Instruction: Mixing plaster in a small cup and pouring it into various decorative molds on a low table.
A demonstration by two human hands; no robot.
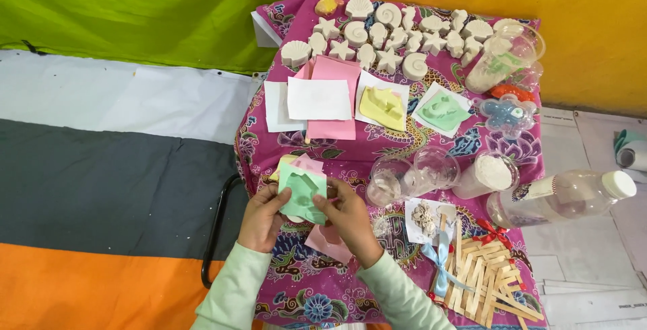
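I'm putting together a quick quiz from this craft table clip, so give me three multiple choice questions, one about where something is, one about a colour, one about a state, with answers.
1. Where do the white plaster shapes lie?
A. At the table's far edge
B. On the floor
C. Inside the bottle

2. What colour is the mould held in both hands?
A. Yellow
B. Green
C. Blue

3. How does the plastic bottle rest?
A. Upright, uncapped
B. Upside down
C. On its side, capped

Answers:
1 A, they sit in rows at the far end of the patterned cloth.
2 B, the left hand and right hand grip a pale green sheet.
3 C, it lies flat with its white cap on.
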